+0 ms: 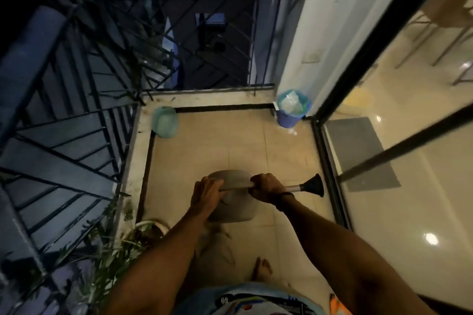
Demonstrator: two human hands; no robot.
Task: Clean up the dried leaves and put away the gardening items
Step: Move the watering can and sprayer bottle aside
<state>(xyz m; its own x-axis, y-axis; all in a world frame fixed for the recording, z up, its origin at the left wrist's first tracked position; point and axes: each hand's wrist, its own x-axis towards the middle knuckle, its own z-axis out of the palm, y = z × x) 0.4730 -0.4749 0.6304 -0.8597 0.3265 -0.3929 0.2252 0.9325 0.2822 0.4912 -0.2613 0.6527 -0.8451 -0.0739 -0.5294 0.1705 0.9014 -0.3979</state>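
Gripping rounded grey watering can (236,208): left hand (206,195), right hand (266,188).

One watering can (236,210), one bin (288,119), one planter (143,224).

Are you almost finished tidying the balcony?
Partly. The floor tiles look mostly clear and the blue bin holds something pale. The left hand and right hand grip the grey watering can, not yet stored. The green container and specks on the ledge remain.

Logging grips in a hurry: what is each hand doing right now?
Left hand: holding the watering can.
Right hand: gripping the watering can at its spout.
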